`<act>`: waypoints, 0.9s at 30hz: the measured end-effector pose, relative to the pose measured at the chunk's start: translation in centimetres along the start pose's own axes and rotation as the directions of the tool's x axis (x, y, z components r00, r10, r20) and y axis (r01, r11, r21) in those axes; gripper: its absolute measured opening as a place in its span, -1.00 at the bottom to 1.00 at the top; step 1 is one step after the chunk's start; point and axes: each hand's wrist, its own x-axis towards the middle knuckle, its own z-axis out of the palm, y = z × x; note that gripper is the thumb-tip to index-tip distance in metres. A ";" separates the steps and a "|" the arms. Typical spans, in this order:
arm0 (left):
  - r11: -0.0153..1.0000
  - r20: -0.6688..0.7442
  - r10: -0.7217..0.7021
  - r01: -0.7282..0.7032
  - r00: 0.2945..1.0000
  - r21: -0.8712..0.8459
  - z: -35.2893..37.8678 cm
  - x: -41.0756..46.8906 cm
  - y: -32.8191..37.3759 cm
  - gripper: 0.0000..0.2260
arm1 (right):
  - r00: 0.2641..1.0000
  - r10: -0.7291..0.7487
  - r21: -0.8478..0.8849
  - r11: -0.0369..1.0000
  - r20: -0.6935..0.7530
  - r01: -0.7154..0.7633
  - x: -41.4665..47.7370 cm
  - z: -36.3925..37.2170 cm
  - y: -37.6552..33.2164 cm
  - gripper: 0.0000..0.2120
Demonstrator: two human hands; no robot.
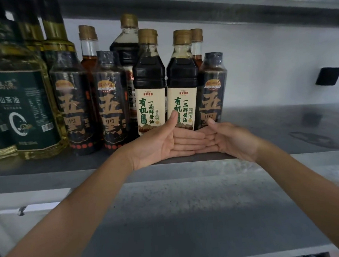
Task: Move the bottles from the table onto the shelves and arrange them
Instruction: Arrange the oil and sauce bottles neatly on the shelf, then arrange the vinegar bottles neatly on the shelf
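- Forearms reach in from the lower corners of the view and meet at the front of the middle shelf (285, 136).
- The left hand (159, 143) is spread flat, palm turned up and to the right, fingers straight and together, thumb raised against the label of the right cream-labelled bottle (182, 95).
- The right hand (232, 140) mirrors it, palm facing left and fingers straight; its fingertips overlap those of the left hand.
- Neither hand holds anything.
- The joined fingers lie just before the base of the right cream-labelled bottle; they perhaps touch it, but the hands hide the contact.
- The left cream-labelled bottle (150, 89) stands upright beside it.
- Dark-labelled bottles (110, 104) flank the pair, one just right of it.
- A green-labelled oil bottle (23, 110) stands at the far left of the same shelf.
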 end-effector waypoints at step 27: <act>-0.146 -0.067 0.266 0.109 0.962 0.983 20.5 14.7 -5.0 -0.42 | 0.756 -0.168 -0.762 -0.038 -0.632 -0.646 -22.4 -9.4 4.0 -0.32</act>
